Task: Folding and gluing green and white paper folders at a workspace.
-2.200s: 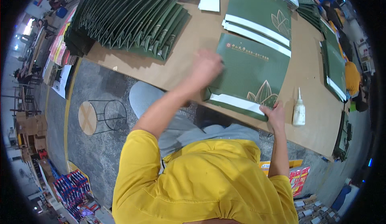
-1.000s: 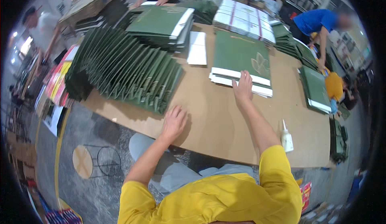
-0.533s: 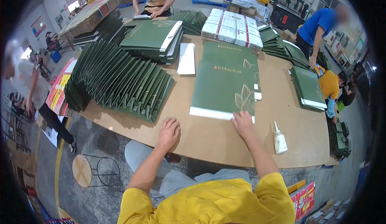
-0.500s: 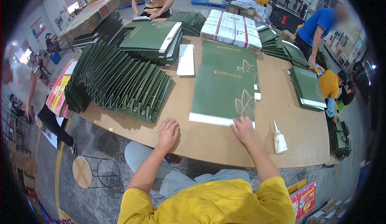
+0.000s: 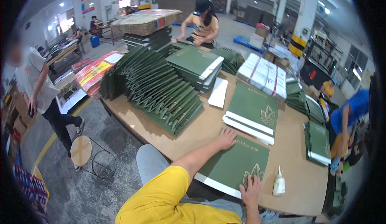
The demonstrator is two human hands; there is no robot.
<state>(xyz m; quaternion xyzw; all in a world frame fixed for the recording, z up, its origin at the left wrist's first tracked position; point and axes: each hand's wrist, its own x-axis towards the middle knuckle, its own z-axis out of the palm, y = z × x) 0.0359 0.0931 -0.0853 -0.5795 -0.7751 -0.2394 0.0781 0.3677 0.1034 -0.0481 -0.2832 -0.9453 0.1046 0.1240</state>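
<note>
2 hands flat on a green sheet at the near edge of a long brown worktable [image 5: 201, 131].

The worktable carries a wide fan of overlapped green folded sheets [image 5: 161, 89] on the left, a stack of green sheets [image 5: 253, 111] with white edges in the middle, and bundles of white sheets [image 5: 263, 71] farther back. The green sheet [image 5: 237, 165] with a gold leaf print and a white strip along its near edge lies flat in front of the person. The left hand [image 5: 226, 137] rests open, fingers spread, on its far left corner; the right hand [image 5: 251, 188] presses open on its near right edge, gripping nothing. A small white glue bottle [image 5: 278, 182] stands just beside the sheet's right side.
</note>
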